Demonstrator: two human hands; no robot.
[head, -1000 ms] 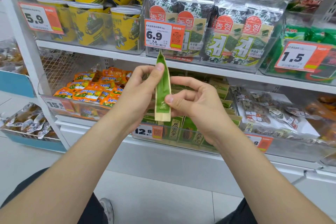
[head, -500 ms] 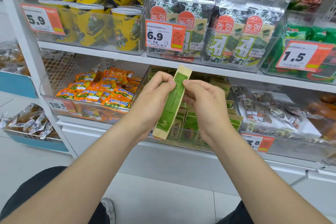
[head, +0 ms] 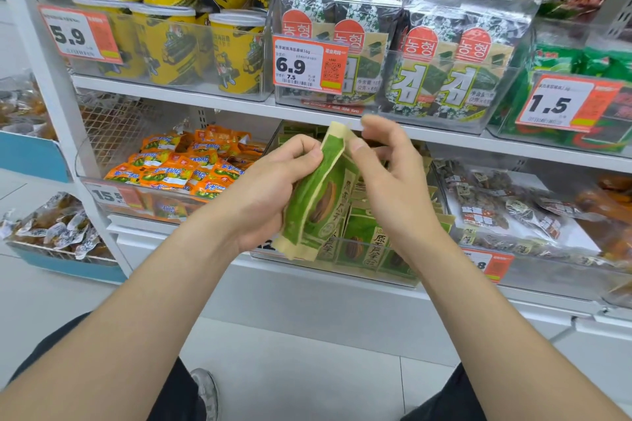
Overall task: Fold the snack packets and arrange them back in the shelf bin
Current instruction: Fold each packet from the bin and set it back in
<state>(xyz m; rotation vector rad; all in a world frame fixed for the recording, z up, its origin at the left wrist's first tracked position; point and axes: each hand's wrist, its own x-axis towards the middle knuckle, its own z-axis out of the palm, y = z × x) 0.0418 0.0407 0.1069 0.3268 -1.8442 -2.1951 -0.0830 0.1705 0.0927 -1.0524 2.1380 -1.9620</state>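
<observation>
A green snack packet [head: 319,191] is gripped along its left edge by the left hand [head: 270,195] and pinched near its top by the right hand [head: 390,181], just before the clear shelf bin [head: 403,270] of matching packets.

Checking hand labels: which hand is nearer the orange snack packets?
Left. The left hand is just right of the orange snack packets; the right hand is farther right, beyond the green packet.
</observation>
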